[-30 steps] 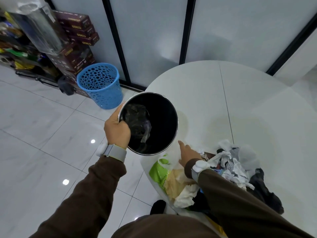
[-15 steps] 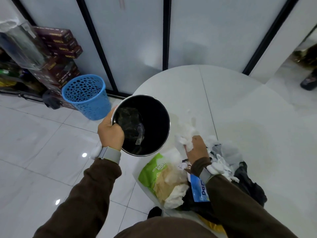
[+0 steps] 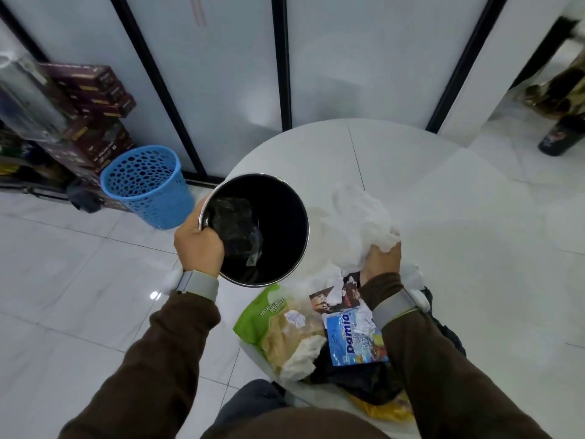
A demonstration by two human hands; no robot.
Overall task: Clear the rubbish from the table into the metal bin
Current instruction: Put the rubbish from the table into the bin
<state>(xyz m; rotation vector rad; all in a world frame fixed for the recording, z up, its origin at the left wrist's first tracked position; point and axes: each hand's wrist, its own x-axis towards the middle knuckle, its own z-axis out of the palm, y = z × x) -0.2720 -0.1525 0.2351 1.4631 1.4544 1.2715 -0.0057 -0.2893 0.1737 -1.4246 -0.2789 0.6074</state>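
1. R hand [image 3: 381,259]: fingers curled tight round a wad of white tissue [image 3: 361,220], over the table [image 3: 443,191], just beside the bin [image 3: 281,201].
2. L hand [image 3: 199,245]: grips the bin rim and holds the bin at the table's edge, mouth up.
3. Tissue: light, soft, crushable. Prob. sheds bits, so squeeze the whole wad.
4. Wrappers [image 3: 354,337] and green bag [image 3: 262,312] lie at the near edge by the R wrist. Prob. slick film, so scoop them, don't pinch.
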